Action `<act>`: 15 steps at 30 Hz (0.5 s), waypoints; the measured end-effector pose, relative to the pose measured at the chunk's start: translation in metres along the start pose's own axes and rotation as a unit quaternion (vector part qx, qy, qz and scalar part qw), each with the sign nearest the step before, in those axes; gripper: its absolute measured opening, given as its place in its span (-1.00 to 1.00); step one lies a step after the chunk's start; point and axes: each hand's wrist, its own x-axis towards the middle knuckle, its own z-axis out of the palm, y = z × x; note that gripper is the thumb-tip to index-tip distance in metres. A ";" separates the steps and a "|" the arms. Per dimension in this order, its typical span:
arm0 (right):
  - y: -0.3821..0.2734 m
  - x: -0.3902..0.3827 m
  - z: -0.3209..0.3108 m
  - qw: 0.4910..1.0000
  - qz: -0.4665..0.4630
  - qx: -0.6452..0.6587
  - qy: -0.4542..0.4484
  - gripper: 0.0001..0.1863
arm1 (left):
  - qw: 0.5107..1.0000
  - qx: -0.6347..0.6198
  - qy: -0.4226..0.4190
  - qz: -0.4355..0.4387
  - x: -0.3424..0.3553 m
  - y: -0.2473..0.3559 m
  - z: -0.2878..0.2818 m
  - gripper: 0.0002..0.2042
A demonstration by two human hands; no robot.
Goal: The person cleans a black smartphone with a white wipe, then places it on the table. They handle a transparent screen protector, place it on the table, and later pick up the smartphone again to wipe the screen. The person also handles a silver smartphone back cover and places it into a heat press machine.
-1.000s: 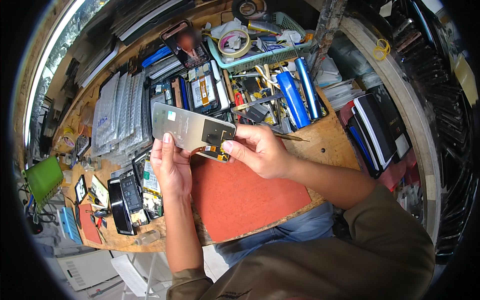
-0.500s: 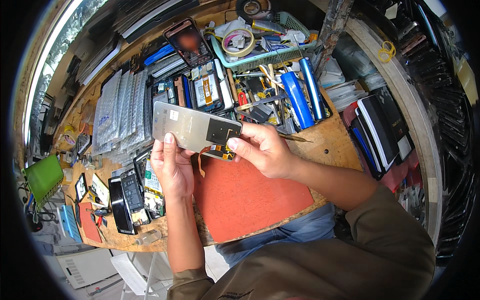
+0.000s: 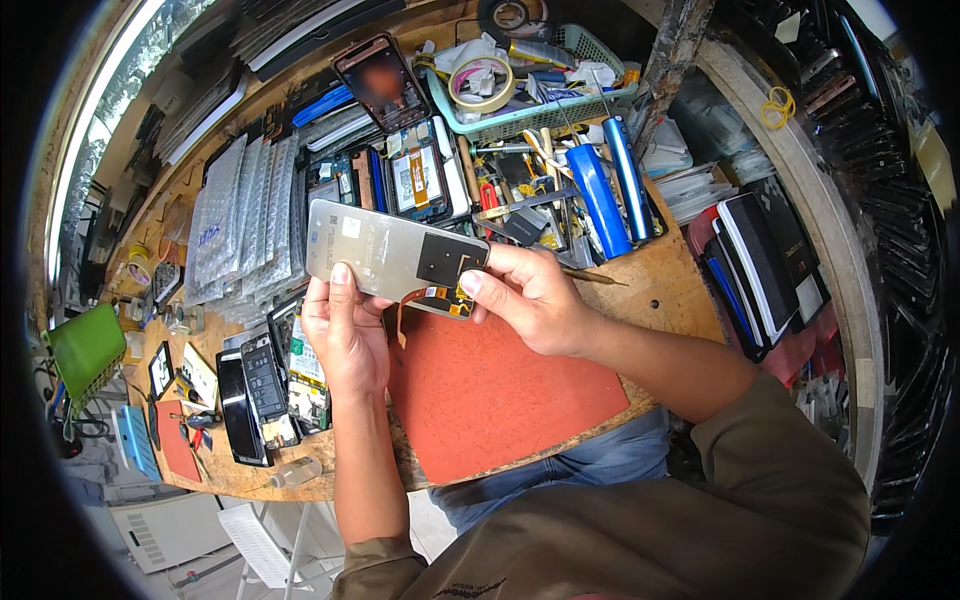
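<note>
Between my two hands is a phone screen panel (image 3: 385, 245), its silver-grey back turned up, with a black patch near the right end. An orange-brown flex cable (image 3: 403, 318) hangs from its lower edge. My left hand (image 3: 345, 330) grips the lower left side, thumb on top and fingers underneath. My right hand (image 3: 530, 297) pinches the right end, its thumb by the gold contacts at the corner. The panel is held tilted above a red mat (image 3: 500, 400) on the wooden bench. Most fingertips are hidden beneath the panel.
Bubble-wrapped packets (image 3: 240, 215) stand at left, near opened phones (image 3: 265, 385). Behind my hands are a propped phone (image 3: 382, 82), a green basket (image 3: 545, 118) with tape rolls, and a tool tray with blue cylinders (image 3: 598, 200). A thin tool (image 3: 597, 276) lies right of my right hand.
The panel's tilt has shifted very slightly, and the flex cable hangs a little differently. Both hands keep the same grip, while the whole view has moved a little.
</note>
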 end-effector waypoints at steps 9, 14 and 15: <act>0.001 0.001 0.000 1.000 -0.004 -0.004 0.004 -0.71 | 1.000 -0.009 -0.018 0.008 0.000 0.000 0.000 -0.77; 0.001 0.000 0.000 1.000 0.001 -0.004 0.007 -0.72 | 1.000 0.002 -0.015 0.005 0.001 -0.002 0.000 -0.76; 0.001 0.000 -0.001 1.000 0.004 -0.008 0.007 -0.73 | 1.000 -0.001 -0.013 0.005 0.001 -0.002 -0.001 -0.75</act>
